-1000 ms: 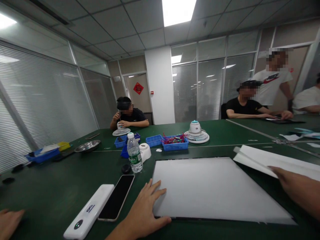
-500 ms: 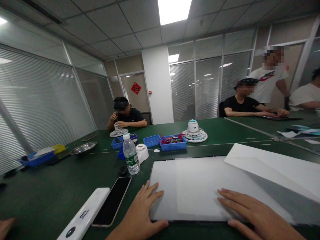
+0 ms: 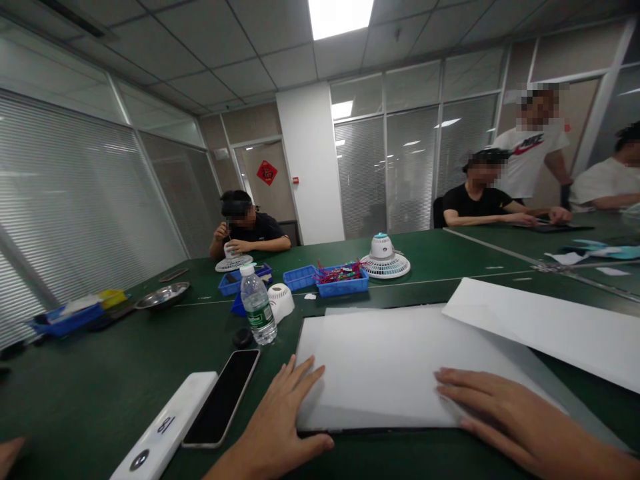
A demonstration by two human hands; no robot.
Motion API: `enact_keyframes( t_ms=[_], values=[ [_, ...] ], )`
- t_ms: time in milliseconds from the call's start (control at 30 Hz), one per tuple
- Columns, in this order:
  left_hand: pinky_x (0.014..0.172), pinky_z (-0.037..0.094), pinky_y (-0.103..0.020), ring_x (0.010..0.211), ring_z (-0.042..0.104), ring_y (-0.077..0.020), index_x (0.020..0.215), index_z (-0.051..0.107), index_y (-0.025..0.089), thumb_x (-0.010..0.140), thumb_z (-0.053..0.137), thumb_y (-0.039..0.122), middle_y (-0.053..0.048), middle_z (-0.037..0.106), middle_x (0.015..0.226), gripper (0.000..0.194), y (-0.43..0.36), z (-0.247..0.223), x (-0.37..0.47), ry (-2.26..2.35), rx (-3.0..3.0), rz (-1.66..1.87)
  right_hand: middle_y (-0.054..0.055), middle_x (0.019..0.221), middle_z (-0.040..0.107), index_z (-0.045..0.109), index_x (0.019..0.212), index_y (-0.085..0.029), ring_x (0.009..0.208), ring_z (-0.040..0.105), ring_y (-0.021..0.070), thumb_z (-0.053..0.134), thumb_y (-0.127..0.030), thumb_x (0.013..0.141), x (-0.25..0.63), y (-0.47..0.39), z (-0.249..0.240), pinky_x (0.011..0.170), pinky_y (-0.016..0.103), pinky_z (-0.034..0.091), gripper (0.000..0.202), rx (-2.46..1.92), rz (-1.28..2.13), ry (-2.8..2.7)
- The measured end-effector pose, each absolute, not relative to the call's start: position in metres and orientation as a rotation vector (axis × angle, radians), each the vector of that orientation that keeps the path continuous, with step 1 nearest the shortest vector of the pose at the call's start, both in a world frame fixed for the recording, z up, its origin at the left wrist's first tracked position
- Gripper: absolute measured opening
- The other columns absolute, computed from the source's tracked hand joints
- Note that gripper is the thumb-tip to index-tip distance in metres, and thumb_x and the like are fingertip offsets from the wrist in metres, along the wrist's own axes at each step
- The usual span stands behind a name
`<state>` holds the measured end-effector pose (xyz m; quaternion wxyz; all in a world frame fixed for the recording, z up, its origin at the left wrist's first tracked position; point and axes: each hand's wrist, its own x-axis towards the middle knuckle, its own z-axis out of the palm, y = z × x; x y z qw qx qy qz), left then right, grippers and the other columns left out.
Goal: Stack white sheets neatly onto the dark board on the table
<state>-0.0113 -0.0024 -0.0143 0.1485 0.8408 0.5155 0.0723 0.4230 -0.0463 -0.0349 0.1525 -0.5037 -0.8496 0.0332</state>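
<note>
One panel (image 3: pixel 370 373), flat and white with a thin dark rim, lies under both sets of fingers in the head view. The left hand (image 3: pixel 280 413) is open, fingers spread with their tips on the panel's left side, thumb just off the front rim. The right hand (image 3: pixel 510 413) is open too, fingers extended side by side on the film (image 3: pixel 560 377); whether its thumb touches the film's edge, I cannot tell. Smooth, thin and milky, the film overhangs the panel to the right of the right fingers, dark counter (image 3: pixel 100 373) showing through. Just beyond those fingers, matt white paper (image 3: pixel 545 327) overlaps the panel's far right corner.

Left of the left fingers lie a glossy black phone (image 3: pixel 223 400) and a rounded white case (image 3: pixel 167 427). Beyond them stands a clear plastic bottle (image 3: pixel 259 308), green-labelled. Farther ahead, between the hands, a blue tray (image 3: pixel 345 289) holds tangled red wires (image 3: pixel 343 272).
</note>
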Motion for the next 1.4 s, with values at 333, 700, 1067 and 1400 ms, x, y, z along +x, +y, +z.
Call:
enact_keyframes(
  t_ms=[333, 700, 1067, 1400],
  values=[
    [0.127, 0.015, -0.062, 0.158, 0.013, -0.0411, 0.156, 0.044, 0.036, 0.072, 0.084, 0.06, -0.003, 0.026, 0.171, 0.097, -0.004, -0.01, -0.011, 1.491, 2.392, 0.186, 0.004, 0.112, 0.077, 0.08, 0.11, -0.033, 0.102, 0.073, 0.0279, 0.043, -0.054, 0.1, 0.435, -0.033, -0.04, 0.098, 0.055, 0.059, 0.044, -1.692, -0.151, -2.294],
    [0.127, 0.017, -0.061, 0.157, 0.017, -0.041, 0.153, 0.05, 0.035, 0.072, 0.084, 0.06, -0.004, 0.029, 0.17, 0.091, -0.005, -0.012, -0.01, 1.51, 2.411, 0.201, 0.002, 0.132, 0.07, 0.074, 0.124, -0.037, 0.12, 0.066, 0.028, 0.045, -0.061, 0.099, 0.431, -0.035, -0.039, 0.107, 0.053, 0.053, 0.045, -1.65, 0.006, -2.307],
    [0.127, 0.017, -0.062, 0.158, 0.013, -0.0393, 0.156, 0.042, 0.042, 0.078, 0.078, 0.066, 0.002, 0.023, 0.171, 0.088, -0.001, -0.018, -0.013, 1.516, 2.408, 0.193, 0.016, 0.156, 0.048, 0.06, 0.145, -0.016, 0.145, 0.043, 0.0359, 0.045, -0.051, 0.098, 0.576, 0.011, -0.053, 0.121, 0.046, 0.029, 0.061, -1.991, -0.172, -1.916],
    [0.127, 0.016, -0.061, 0.158, 0.01, -0.0392, 0.157, 0.041, 0.04, 0.079, 0.077, 0.067, 0.001, 0.021, 0.171, 0.09, -0.004, -0.011, -0.013, 1.516, 2.392, 0.152, 0.023, 0.108, 0.074, 0.073, 0.125, -0.012, 0.082, 0.073, 0.0356, 0.029, -0.055, 0.1, 0.602, 0.004, -0.055, 0.074, 0.051, 0.055, 0.066, -2.282, -0.153, -1.574]
  ],
)
